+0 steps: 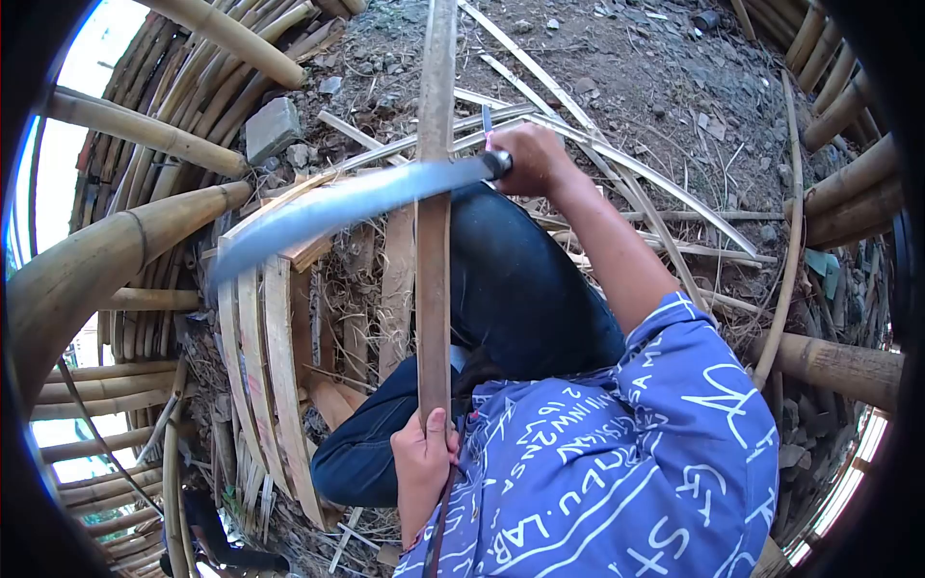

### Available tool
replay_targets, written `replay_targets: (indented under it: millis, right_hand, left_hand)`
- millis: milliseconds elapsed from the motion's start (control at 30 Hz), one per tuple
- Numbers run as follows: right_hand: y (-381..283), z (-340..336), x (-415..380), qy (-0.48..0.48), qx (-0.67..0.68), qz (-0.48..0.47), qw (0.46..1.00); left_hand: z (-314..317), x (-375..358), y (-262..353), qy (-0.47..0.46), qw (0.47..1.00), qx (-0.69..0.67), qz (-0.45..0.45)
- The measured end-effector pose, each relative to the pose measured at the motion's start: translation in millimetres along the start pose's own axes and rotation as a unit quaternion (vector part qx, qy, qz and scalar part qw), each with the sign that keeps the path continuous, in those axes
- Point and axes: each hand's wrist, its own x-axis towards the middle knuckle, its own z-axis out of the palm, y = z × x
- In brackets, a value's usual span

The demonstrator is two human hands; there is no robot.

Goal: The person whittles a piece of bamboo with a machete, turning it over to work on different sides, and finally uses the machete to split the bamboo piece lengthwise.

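Observation:
My right hand [531,159] is wrapped round the dark handle of a machete [356,205]. Its long curved blade, slightly blurred, reaches left across a bamboo strip [434,289]. That strip runs lengthwise from the top of the view down to my lap, over my bent leg in dark jeans. Near its lower end my left hand [425,458] grips the strip, the thumb lying along its face. Left of my legs, a wooden bench or frame of pale slats [279,366] sits low on the ground.
Thick bamboo poles [106,255] jut in from the left, with stacked bamboo behind them. A grey concrete block [273,129] lies at upper left. Split bamboo strips [665,187] are strewn over the dirt ahead. More bamboo poles [838,368] stand along the right side.

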Motion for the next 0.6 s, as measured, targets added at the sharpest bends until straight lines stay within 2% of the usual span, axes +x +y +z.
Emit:
replay_targets:
  millis: [67,100,167,200,233,600]
  right_hand:
    - [17.0,-6.2,-5.2,0.010,0.009,0.088,0.996]
    - [25.2,-14.2,-6.6,-0.050,-0.033,0.127,0.990]
    - [19.9,-19.3,-4.5,-0.028,-0.062,0.117,0.991]
    - [17.1,-16.2,-7.6,-0.018,-0.029,0.151,0.988]
    - [18.0,-12.2,-6.9,0.012,-0.019,0.127,0.992]
    - [42.5,-12.8,0.5,0.028,-0.036,0.080,0.996]
  left_hand:
    - [-1.4,-2.2,1.0,0.002,1.000,0.018,0.003]
    - [-4.8,-6.9,1.0,0.004,1.000,0.019,-0.003]
    - [-1.4,0.0,6.9,0.001,0.999,0.033,0.021]
    - [-0.4,-1.1,9.2,0.012,0.999,0.029,0.007]
    - [-0.2,0.3,8.6,0.009,0.999,0.030,0.010]
    - [-7.5,-1.5,9.7,0.008,0.999,0.032,0.002]
